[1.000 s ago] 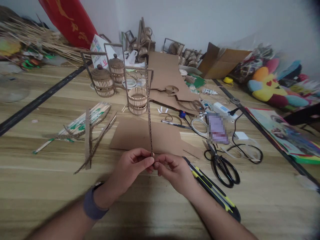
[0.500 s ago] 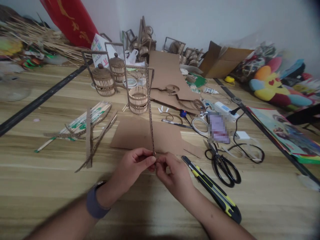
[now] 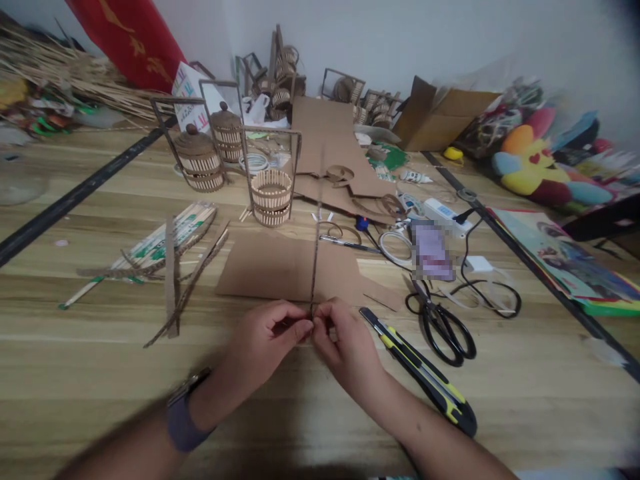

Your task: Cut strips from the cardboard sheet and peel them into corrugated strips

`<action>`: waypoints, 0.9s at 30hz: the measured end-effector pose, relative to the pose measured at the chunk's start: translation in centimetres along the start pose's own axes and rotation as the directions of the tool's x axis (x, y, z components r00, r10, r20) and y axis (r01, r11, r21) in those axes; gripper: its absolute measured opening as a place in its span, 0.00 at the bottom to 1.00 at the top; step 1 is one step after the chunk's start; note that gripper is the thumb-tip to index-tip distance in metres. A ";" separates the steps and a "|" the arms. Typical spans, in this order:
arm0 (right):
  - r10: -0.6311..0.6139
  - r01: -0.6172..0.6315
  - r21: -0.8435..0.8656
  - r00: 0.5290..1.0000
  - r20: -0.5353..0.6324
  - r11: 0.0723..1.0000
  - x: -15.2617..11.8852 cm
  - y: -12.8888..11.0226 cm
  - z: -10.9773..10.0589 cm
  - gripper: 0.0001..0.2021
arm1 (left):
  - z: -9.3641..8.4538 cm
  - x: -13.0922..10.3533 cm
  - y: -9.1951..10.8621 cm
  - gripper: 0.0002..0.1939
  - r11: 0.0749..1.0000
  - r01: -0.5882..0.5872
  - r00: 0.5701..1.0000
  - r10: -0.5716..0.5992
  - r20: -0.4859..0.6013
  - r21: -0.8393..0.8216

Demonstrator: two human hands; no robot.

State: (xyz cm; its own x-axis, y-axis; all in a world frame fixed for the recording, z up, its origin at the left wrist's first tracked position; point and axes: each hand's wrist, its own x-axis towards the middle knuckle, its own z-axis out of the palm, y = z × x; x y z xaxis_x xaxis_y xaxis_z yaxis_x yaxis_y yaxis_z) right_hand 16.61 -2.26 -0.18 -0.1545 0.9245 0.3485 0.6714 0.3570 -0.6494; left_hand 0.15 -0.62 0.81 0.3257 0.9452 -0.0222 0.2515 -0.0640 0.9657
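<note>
Above the table [image 3: 75,380], a blurred strip [image 3: 315,260], apparently cardboard, is pinched by the left hand [image 3: 270,339] and right hand [image 3: 347,343].

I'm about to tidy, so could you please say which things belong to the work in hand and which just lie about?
Likely belong: held cardboard strip, utility knife, scissors, nearer cardboard sheet, lidless slatted bucket.
Probably lying about: power strip, plush flower.
</note>
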 end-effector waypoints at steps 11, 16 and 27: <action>-0.068 0.068 -0.025 0.997 0.032 0.997 -0.1 -0.4 -0.3 0.08 | 0.0 -0.5 -0.7 0.08 0.936 -0.210 0.977 0.214 0.014 0.282; 0.003 -0.011 0.070 0.994 0.107 0.997 0.3 -0.4 -0.6 0.06 | 0.1 -0.7 -1.0 0.08 0.876 -0.283 0.956 0.289 0.044 0.391; 0.200 -0.539 0.511 0.794 0.574 0.670 1.6 0.4 -2.2 0.06 | -0.3 0.1 -0.3 0.08 0.931 -0.265 0.964 0.245 0.107 0.251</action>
State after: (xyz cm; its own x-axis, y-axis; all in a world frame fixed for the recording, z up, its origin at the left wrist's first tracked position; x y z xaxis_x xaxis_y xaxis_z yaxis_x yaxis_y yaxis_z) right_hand 18.18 -0.91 1.61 -0.4046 0.8820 -0.2414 0.1621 -0.1906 -0.9682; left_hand -0.21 -0.44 0.65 0.4728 0.8609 0.1878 0.3768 -0.3902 0.8401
